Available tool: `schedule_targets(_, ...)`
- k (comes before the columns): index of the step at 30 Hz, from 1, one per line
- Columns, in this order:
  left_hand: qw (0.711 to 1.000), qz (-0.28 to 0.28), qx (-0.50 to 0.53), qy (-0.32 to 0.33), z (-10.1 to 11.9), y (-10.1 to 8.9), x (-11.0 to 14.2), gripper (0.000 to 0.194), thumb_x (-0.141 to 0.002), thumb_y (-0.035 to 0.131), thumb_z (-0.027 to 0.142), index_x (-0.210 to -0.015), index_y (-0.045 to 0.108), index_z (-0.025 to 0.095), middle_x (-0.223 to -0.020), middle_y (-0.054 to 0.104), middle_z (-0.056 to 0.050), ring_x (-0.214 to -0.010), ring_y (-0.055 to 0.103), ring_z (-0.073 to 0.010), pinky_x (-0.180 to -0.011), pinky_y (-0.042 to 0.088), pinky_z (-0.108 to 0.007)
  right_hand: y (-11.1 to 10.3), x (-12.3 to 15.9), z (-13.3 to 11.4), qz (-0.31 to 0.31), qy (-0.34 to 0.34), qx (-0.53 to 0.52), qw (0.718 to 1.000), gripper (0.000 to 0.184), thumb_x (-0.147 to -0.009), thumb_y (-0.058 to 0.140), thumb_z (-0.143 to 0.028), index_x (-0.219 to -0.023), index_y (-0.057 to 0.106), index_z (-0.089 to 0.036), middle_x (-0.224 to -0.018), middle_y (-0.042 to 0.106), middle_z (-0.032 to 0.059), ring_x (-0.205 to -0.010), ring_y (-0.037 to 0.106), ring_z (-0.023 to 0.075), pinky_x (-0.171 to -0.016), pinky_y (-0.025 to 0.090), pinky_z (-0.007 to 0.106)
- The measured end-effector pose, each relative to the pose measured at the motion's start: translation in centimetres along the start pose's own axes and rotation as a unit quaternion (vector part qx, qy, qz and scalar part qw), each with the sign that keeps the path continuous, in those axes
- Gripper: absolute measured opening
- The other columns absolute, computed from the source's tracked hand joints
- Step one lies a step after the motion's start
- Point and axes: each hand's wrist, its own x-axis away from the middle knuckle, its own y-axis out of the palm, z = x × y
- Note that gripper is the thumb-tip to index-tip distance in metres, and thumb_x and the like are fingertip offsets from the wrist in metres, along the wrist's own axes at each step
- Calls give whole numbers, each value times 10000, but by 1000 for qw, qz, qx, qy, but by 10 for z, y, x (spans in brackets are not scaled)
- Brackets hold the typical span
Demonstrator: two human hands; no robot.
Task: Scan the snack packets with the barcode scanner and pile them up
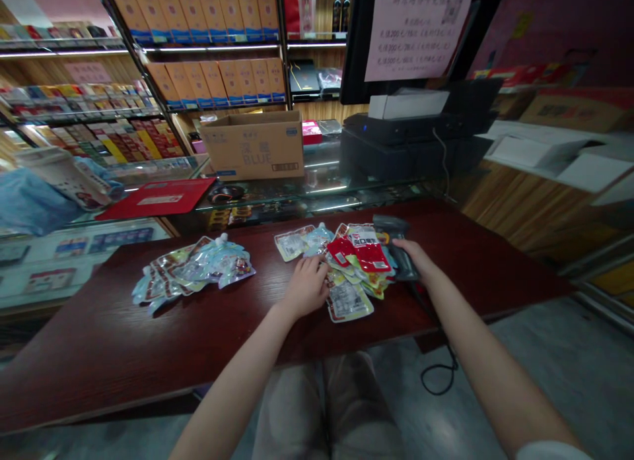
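On the dark red wooden counter [148,341] lies a heap of small snack packets [354,265], red, green and silver. My left hand [308,285] rests on the heap's left edge with its fingers curled over the packets. My right hand [413,257] is wrapped round the handle of a grey barcode scanner [393,239] that lies just right of the heap, its head pointing away from me. A second pile of pale blue spouted pouches [195,270] lies further left, untouched.
Behind the counter runs a glass display case [317,189] bearing a cardboard box [255,145], a red folder [158,197] and a black till with printer [411,130]. Shelves of boxed goods fill the back wall. The scanner's black cable [440,374] hangs to the floor.
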Motion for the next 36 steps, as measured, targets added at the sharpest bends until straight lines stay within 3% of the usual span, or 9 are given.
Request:
schedule_targets(13,992,19,-68,-103,-25,-13,3,126,-813,490,193,-915,564,193,-1100,571,-123,-1052,529,-284,-953,418,-440,57,19,2,-14,-1,-5,1000,130,-700,699,-282,-747,686,-162,-623,719,48,-497,642,174,-467,521,252)
schedule_targets(19,977,97,-59,-180,-32,-17,3,179,-845,464,198,-1005,542,179,-1044,582,-117,-1030,543,-280,-915,423,-434,57,25,-11,-21,-49,8,999,208,-652,730,-336,-773,669,-179,-632,696,30,-508,622,170,-475,497,265)
schedule_targets(24,935,163,-66,-306,-49,-10,2,329,-823,483,167,-1143,514,94,-1160,545,-192,-1085,530,-314,-892,445,-435,48,24,-29,-107,-88,-16,990,235,-673,674,-384,-813,648,-197,-706,675,36,-551,601,166,-516,496,282)
schedule_targets(27,931,178,-62,-312,-72,-5,-1,388,-822,454,120,-1205,486,65,-1243,532,-221,-1155,520,-310,-954,424,-439,48,24,-34,-174,-81,-52,980,269,-700,610,-416,-882,633,-218,-772,667,38,-514,547,148,-475,470,284)
schedule_targets(32,942,113,-56,-311,-110,-5,-10,434,-852,480,172,-1263,472,34,-1258,573,-235,-1205,535,-322,-1013,391,-446,51,26,-31,-262,-26,-62,963,259,-719,620,-466,-746,563,-214,-545,505,-19,-347,304,71,-326,278,211)
schedule_targets(34,945,83,-48,-312,-120,-6,-13,481,-864,523,249,-1287,464,28,-1264,574,-245,-1202,545,-329,-1008,397,-448,52,27,-27,-310,-4,-55,949,320,-730,636,-495,-660,511,-210,-472,418,-41,-333,282,65,-317,257,202)
schedule_targets(36,944,68,-41,-321,-127,-6,-15,551,-846,581,317,-1303,461,33,-1262,567,-250,-1193,553,-332,-997,407,-441,54,27,-23,-347,4,-59,936,341,-745,643,-501,-666,504,-199,-486,420,-44,-337,300,62,-319,266,198)
